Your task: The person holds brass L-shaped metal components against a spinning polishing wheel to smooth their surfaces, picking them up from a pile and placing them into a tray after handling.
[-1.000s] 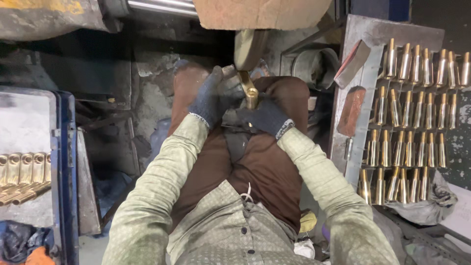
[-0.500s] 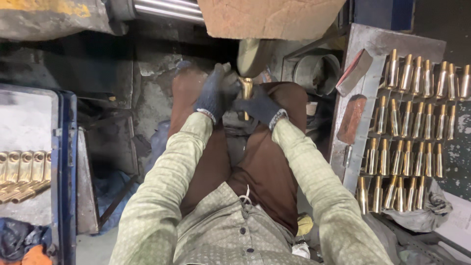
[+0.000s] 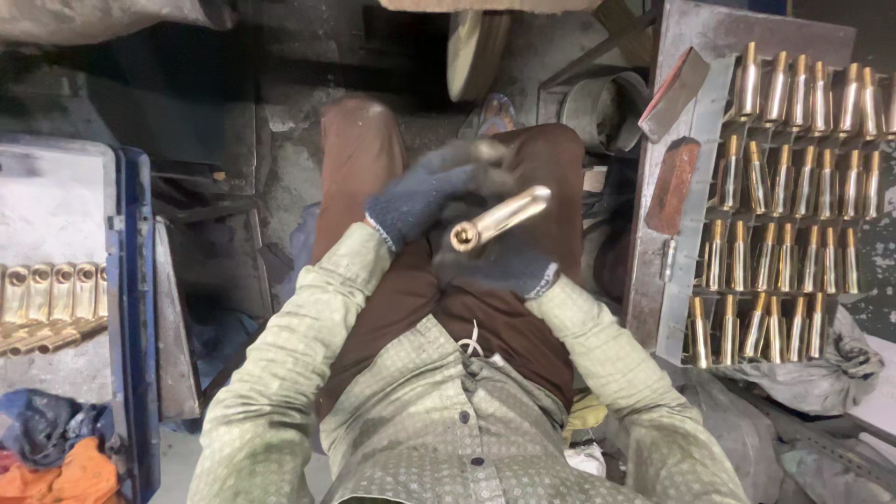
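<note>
1. Head view: we are gripping a polished brass tube (image 3: 499,217) above our lap, both gloved hands closed on it.
2. Our left hand (image 3: 425,196) is wrapping its upper side.
3. Our right hand (image 3: 499,266) is cradling it from below.
4. Finished brass tubes (image 3: 793,196) are standing in rows on the metal tray (image 3: 677,187) at right.

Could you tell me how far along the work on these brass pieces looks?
Done, it seems: rows of shiny brass pieces stand on the metal tray at the right. In hand: both gloved hands, left hand and right hand, hold one brass tube over the lap, below the wheel. Left, probably: a duller batch of brass pieces lies at the left.
</note>
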